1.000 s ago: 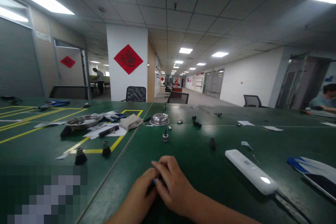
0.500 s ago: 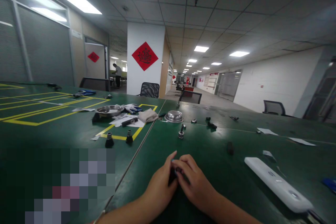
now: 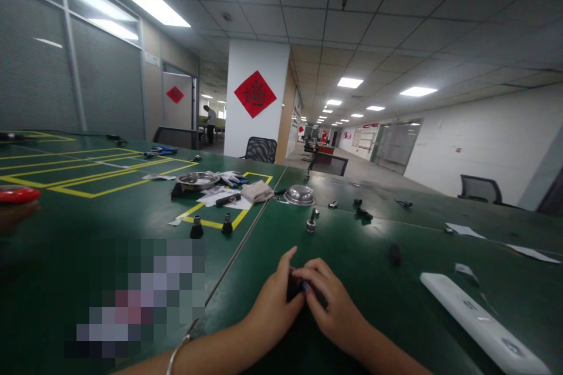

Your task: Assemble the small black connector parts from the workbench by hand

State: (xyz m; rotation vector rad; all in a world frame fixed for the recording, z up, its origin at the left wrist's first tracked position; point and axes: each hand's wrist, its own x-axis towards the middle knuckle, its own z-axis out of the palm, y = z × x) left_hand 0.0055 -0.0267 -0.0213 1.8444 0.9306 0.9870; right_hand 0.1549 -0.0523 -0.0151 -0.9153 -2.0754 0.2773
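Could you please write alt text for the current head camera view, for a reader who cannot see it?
A person's left hand and right hand meet above a green table; anything held between them is too dark to make out. To their right lies a long white device; farther back are a shiny round metal dish and a pale cloth.

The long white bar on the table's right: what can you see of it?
The long white bar looks like glossy plastic, with rounded far corners and small markings on its top, too blurred to read. It lies flat and slantwise on the green table, right of the right hand. Neither hand touches it.
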